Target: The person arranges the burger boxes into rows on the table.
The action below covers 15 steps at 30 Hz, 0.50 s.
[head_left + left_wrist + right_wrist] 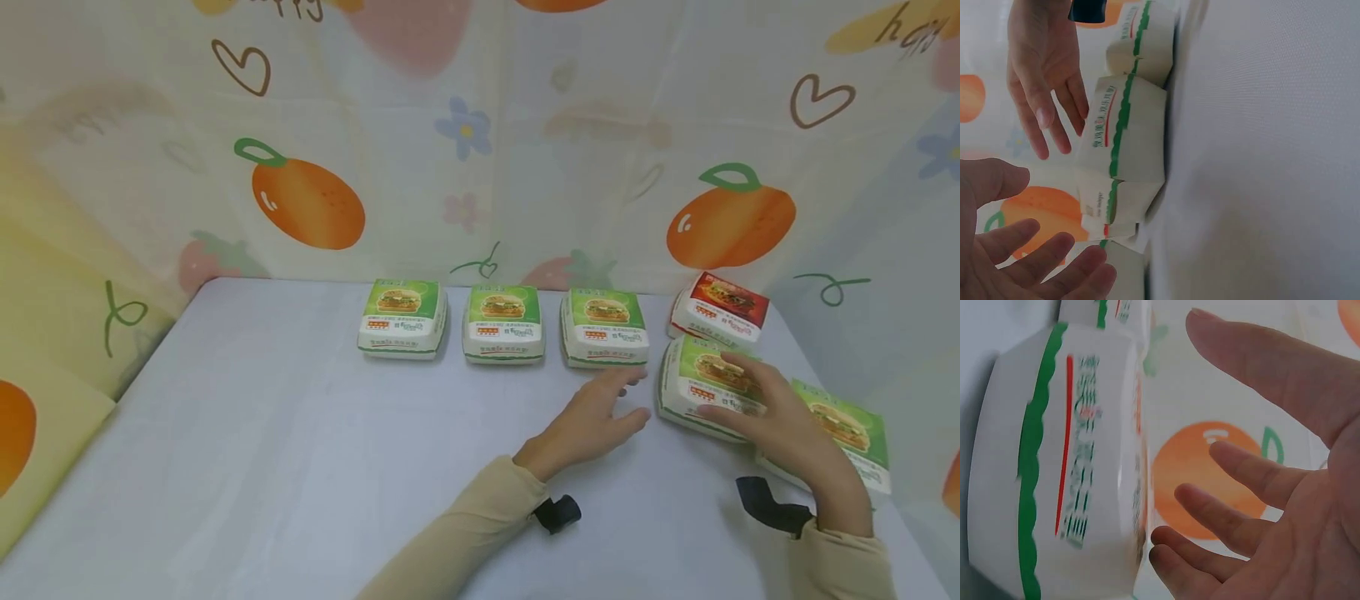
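Observation:
My right hand [791, 425] hovers over a green-and-white burger box [693, 379], its fingers spread and holding nothing. In the right wrist view the spread fingers [1229, 512] show beside the white side of that burger box [1010, 456]. To its left, my left hand [581, 425] reaches out with relaxed fingers, apart from the box. The left wrist view shows the left palm [1016, 269] turned toward a burger box [1129, 137]. Another green burger box [847, 417] lies partly hidden behind the right hand and wrist. A red-topped burger box [723, 304] sits just behind the nearer green one.
Three green-topped burger boxes stand in a row along the back edge: a left box [402, 321], a middle box [502, 325] and a right box [603, 327]. All rest on a white table [300, 467]. A fruit-patterned cloth [405, 125] hangs behind it.

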Each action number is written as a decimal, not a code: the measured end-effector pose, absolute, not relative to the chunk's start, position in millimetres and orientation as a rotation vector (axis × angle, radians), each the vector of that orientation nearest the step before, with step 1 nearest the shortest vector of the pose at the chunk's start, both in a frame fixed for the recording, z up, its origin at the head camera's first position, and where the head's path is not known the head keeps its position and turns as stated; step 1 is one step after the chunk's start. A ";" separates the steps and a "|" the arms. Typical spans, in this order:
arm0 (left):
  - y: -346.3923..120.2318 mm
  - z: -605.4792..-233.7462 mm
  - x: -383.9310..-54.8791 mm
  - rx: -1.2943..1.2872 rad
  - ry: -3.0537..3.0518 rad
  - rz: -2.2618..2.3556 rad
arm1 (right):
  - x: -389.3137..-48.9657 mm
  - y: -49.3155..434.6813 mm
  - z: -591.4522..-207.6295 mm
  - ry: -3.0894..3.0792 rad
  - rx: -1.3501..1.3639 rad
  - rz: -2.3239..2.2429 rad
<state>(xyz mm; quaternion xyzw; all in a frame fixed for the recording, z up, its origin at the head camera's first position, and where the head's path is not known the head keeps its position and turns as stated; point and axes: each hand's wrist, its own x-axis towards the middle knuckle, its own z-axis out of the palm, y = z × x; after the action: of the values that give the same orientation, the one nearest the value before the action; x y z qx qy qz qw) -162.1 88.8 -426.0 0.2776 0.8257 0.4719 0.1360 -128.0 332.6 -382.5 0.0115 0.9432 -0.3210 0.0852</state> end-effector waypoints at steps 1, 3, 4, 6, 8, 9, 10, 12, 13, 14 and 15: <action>90.8 -426.9 -162.9 0.805 2.392 1.362 | -127.8 336.1 -383.3 2.818 0.043 -0.938; 95.0 -429.1 -164.5 0.808 2.400 1.348 | -127.9 342.0 -385.1 2.816 0.070 -0.919; 97.1 -430.1 -165.3 0.806 2.398 1.345 | -127.9 344.7 -385.6 2.817 0.074 -0.913; 101.7 -431.6 -166.8 0.801 2.393 1.340 | -128.3 348.7 -386.5 2.827 0.081 -0.904; 106.7 -434.0 -167.9 0.794 2.386 1.333 | -128.8 351.5 -387.7 2.832 0.081 -0.895; 109.3 -435.3 -168.3 0.789 2.380 1.331 | -128.9 352.6 -388.2 2.828 0.084 -0.897; 111.9 -436.5 -168.6 0.783 2.374 1.328 | -128.9 353.4 -388.7 2.823 0.089 -0.889; 116.9 -438.8 -168.9 0.770 2.371 1.313 | -129.1 354.5 -389.9 2.803 0.107 -0.880; 119.4 -439.9 -168.9 0.767 2.370 1.308 | -129.2 354.8 -390.4 2.787 0.121 -0.875; 121.8 -441.0 -168.9 0.767 2.367 1.302 | -129.3 354.9 -390.7 2.772 0.138 -0.873; 124.1 -441.5 -168.8 0.767 2.365 1.296 | -129.4 355.2 -391.0 2.757 0.152 -0.879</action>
<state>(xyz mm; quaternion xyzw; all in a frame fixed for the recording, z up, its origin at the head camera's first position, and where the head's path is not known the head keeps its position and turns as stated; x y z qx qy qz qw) -168.8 124.1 -441.5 0.2698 0.8314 0.4558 0.1682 -129.4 355.2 -391.0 0.0519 0.9444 -0.3012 0.1214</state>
